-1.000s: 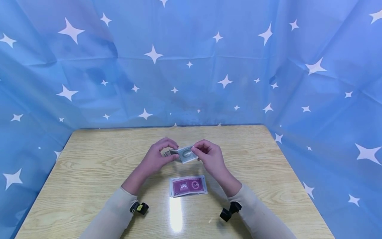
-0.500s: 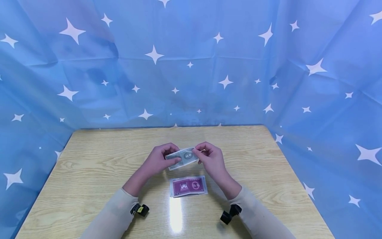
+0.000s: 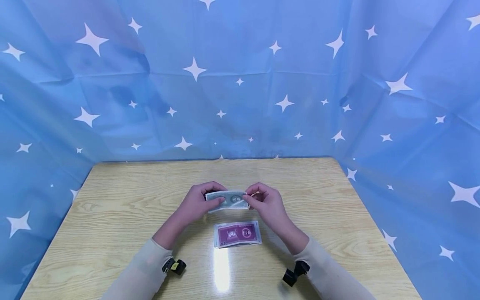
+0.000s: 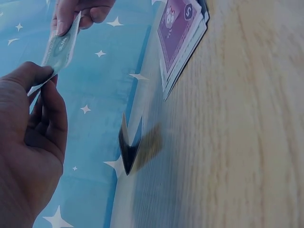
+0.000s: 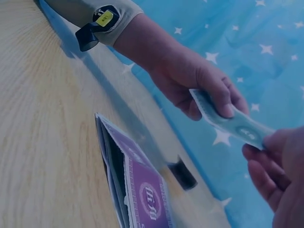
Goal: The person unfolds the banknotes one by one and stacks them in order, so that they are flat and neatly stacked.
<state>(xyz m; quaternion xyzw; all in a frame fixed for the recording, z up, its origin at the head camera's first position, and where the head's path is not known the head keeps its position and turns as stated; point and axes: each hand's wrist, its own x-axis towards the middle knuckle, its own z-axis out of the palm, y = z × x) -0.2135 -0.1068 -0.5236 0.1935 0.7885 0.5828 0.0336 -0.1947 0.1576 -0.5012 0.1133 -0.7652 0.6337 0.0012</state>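
Note:
A grey-green paper banknote (image 3: 237, 201) is stretched flat between my two hands above the table. My left hand (image 3: 198, 203) pinches its left end, thumb on top. At the other end, my right hand (image 3: 268, 203) pinches it between thumb and fingers. The left wrist view shows the same banknote (image 4: 60, 51) clear of the tabletop. Nearer to me lies a small stack of folded notes (image 3: 238, 234), a purple one on top; its layers spread slightly in the right wrist view. A small dark folded piece (image 4: 128, 154) stands V-shaped on the table, its kind unclear.
The light wood table (image 3: 112, 216) carries a bright glare patch in front of the stack. Blue cloth with white stars (image 3: 240, 104) hangs behind the table and along both sides. A small black camera (image 3: 178, 267) is strapped to the left wrist.
The banknote was partly folded at its left side; it has opened out to full length and turned more level. Both hands have lowered slightly. The purple stack stays put.

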